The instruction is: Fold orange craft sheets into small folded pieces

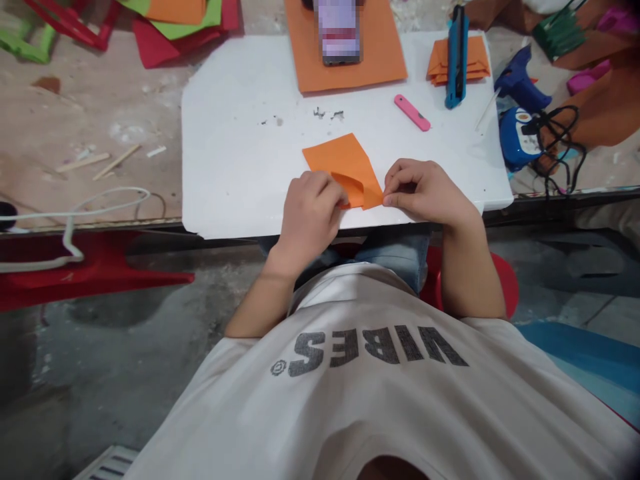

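A small sheet of orange paper [343, 157] lies on the white board near its front edge, and part of its near side curls up in a fold. My left hand [313, 207] is closed on the paper's near left part, fingers bent over the fold. At the near right corner, my right hand [423, 190] pinches the paper between thumb and fingertips. Beyond the right hand rests a pink folding cutter [412, 113]. My left fingertips are partly hidden behind the hand.
On the white board [230, 147] are a phone [341, 33] on a larger orange sheet [300, 67], and a blue box cutter [457, 60] over folded orange papers [480, 57]. A blue glue gun [525, 80] and a corded blue device [520, 140] sit at right. Wooden sticks [117, 162] lie left.
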The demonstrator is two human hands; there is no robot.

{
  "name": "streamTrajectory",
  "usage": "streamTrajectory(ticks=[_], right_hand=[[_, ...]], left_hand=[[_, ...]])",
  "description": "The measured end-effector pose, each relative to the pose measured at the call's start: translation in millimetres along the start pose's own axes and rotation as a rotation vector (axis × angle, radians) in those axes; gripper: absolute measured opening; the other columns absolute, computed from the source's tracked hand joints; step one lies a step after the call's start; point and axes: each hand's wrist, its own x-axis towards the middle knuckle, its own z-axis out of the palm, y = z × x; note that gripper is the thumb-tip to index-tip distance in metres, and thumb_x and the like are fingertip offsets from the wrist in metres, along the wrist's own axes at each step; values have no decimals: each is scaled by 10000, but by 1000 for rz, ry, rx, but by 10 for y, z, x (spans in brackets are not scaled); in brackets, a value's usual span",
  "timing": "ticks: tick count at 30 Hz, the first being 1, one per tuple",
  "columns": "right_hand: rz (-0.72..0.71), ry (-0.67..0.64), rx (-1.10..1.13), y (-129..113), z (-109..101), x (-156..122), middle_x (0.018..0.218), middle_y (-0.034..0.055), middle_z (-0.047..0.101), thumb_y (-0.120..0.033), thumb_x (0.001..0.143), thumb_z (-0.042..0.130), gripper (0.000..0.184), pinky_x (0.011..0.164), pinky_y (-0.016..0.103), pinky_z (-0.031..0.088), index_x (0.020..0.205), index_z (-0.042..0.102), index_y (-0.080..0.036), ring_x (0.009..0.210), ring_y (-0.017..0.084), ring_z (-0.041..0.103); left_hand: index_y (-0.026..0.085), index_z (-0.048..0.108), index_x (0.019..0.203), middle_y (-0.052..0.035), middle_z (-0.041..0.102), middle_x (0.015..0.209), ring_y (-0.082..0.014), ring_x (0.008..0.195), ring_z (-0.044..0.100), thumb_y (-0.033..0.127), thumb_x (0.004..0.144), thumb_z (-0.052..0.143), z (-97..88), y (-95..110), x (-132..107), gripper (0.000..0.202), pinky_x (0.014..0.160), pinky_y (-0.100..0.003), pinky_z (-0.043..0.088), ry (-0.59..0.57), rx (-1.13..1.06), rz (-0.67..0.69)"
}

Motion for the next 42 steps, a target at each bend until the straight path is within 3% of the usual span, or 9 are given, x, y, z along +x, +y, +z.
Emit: streamTrajectory(ticks=[5,9,15,22,27,31,34,39,42], right_hand=[[-4,3,6,16,9,-3,1023,63,822,-377,866,932,185,868,474,568,779,830,-250,903,271,716],[-18,8,-5,38,17,-3,1028,56,823,-345,870,918,154,887,470,567,790,823,-254,930,277,728],[-44,27,-5,88,36,0,1054,65,829,-305,871,896,87,915,481,574,826,844,-253,948,282,731],[-76,62,6,135,60,-9,1095,63,857,-337,884,902,97,902,472,584,960,941,-293,935,276,726],[-93,69,-41,148,71,-12,1083,64,857,-346,920,891,121,897,461,580,993,973,-296,949,278,741],[-121,73,-67,166,80,-9,1096,65,858,-323,938,860,152,898,454,580,1019,985,-289,944,271,749],[-132,76,-88,172,89,-6,1091,66,858,-325,952,848,167,893,448,583,1034,987,-284,948,270,751],[-117,91,-122,171,107,-2,1080,70,854,-330,964,843,163,882,439,582,1023,984,-274,940,264,752],[-108,90,-140,172,112,1,1076,73,854,-358,967,866,156,881,437,586,1020,983,-270,937,264,752]], left_hand=[[257,831,1242,-145,825,1313,-350,1216,748,228,1199,480,-66,21,-29,355,1069,-547,561,-142,-14,197],[277,816,1386,-173,800,1454,-382,1336,736,351,1209,540,-88,-33,-95,336,1146,-586,575,-182,6,248],[229,735,1592,-245,710,1654,-437,1545,659,475,1196,640,-65,-93,-170,475,1303,-643,523,-232,-4,263],[244,678,1683,-260,672,1716,-466,1591,625,571,1127,786,-39,-28,-222,655,1314,-624,484,-241,87,246],[234,646,1740,-288,642,1749,-490,1573,609,836,1107,667,-11,-38,-270,873,1263,-603,447,-216,188,277],[273,628,1768,-274,658,1723,-485,1530,614,942,1081,587,-5,-42,-281,960,1234,-591,433,-195,214,285],[273,622,1769,-278,660,1703,-486,1501,612,919,1092,596,4,-18,-285,936,1224,-597,434,-190,256,272],[261,629,1747,-274,703,1616,-475,1435,643,647,1116,775,67,-14,-315,754,1199,-604,445,-161,314,266],[241,671,1706,-254,754,1520,-446,1377,681,543,1150,753,133,-52,-340,638,1150,-584,466,-103,315,288]])
